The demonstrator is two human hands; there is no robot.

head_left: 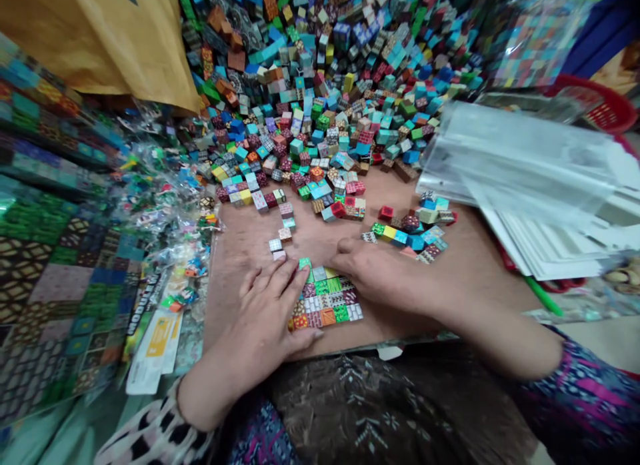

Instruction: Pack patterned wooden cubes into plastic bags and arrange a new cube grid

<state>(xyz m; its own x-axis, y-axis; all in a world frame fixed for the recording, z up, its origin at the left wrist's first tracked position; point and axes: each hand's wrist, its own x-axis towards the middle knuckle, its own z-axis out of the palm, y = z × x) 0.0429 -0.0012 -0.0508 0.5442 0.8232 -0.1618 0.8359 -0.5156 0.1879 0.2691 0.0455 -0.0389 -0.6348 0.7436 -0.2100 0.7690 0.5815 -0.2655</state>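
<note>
Legend: white capitals run sideways along a dark packet strip, too skewed to read; a white card with a yellow label bears illegibly small print.

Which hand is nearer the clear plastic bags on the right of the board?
The right hand is nearer: it lies on the board, below and left of the clear plastic bags. The left hand is farther away, on the far side of the right hand from them.
</note>
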